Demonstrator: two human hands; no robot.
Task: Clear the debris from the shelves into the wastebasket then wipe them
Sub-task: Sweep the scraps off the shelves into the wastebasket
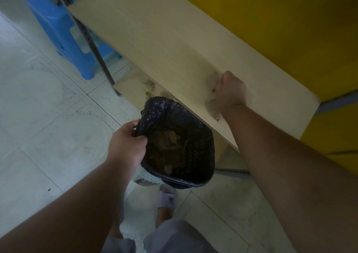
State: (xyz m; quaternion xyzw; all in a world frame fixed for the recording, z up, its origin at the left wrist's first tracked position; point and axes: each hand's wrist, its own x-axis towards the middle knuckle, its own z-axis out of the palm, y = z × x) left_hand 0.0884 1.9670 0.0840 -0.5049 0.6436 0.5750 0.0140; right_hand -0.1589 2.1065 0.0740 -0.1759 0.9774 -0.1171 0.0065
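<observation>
A pale wooden shelf [155,36] runs diagonally across the view. Brown crumbly debris [212,108] lies near its front edge, right beside my right hand [229,92], whose fingers are curled down on the board among the debris. More debris [150,87] sits on a lower shelf [129,86]. My left hand [126,144] grips the rim of a mesh wastebasket [197,152] lined with a black bag [155,107], held just under the shelf's front edge. Brown scraps lie inside the basket.
A blue plastic stool [64,34] stands behind the shelf's dark metal upright [96,53]. A yellow wall [280,20] backs the shelf. My foot in a grey slipper [166,196] stands on the pale tiled floor [38,107] below the basket.
</observation>
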